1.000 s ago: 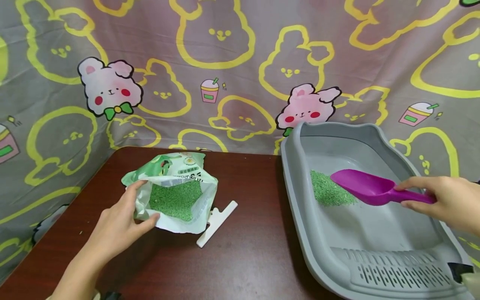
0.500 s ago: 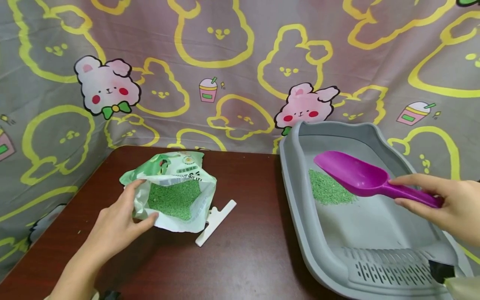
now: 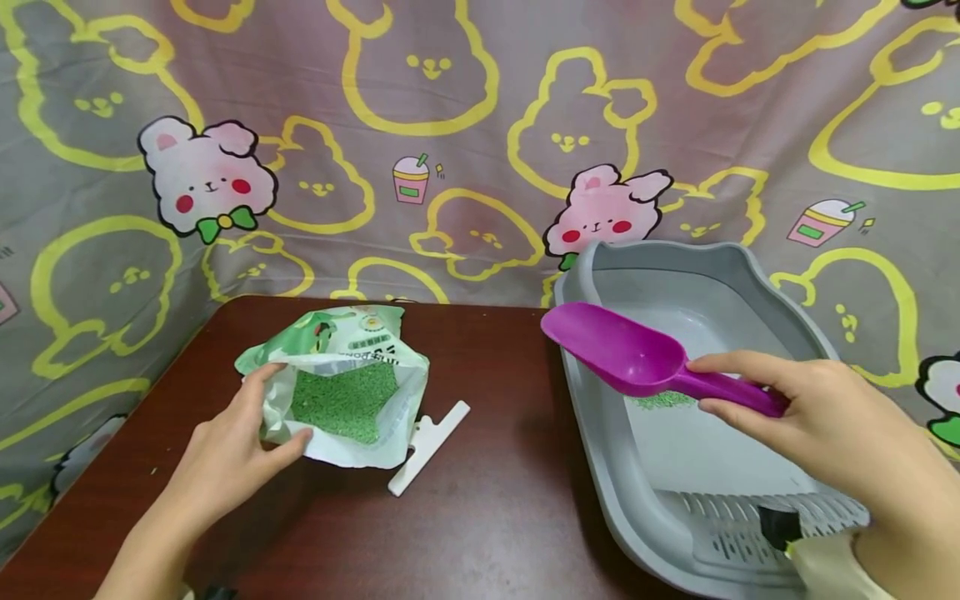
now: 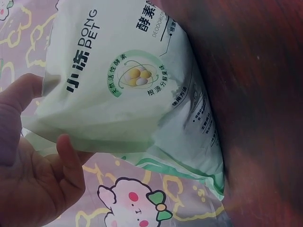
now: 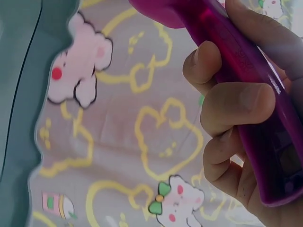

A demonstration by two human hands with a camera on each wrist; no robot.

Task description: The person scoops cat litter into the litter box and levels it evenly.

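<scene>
My left hand (image 3: 225, 454) grips the near left edge of a white and green bag (image 3: 360, 343) whose mouth gapes toward me, showing green pellets (image 3: 345, 402) inside. In the left wrist view, fingers and thumb curl at the edge of the printed bag (image 4: 109, 113). My right hand (image 3: 813, 408) holds a purple scoop (image 3: 633, 354) by its handle, fingers wrapped round it in the right wrist view. The scoop's bowl, empty, hangs over the left rim of a grey litter box (image 3: 596, 454). A small heap of green pellets (image 3: 663, 401) lies in the box, partly hidden by the scoop.
A white sealing clip (image 3: 429, 448) lies on the dark brown table (image 3: 502, 508), just right of the bag. Behind the table hangs a grey curtain (image 3: 472, 100) with cartoon rabbits. The litter box has a slotted step (image 3: 738, 546) at its near end.
My right hand has carried the scoop up and left, from above the pellets in the box to over its left rim. The left hand keeps its hold on the bag.
</scene>
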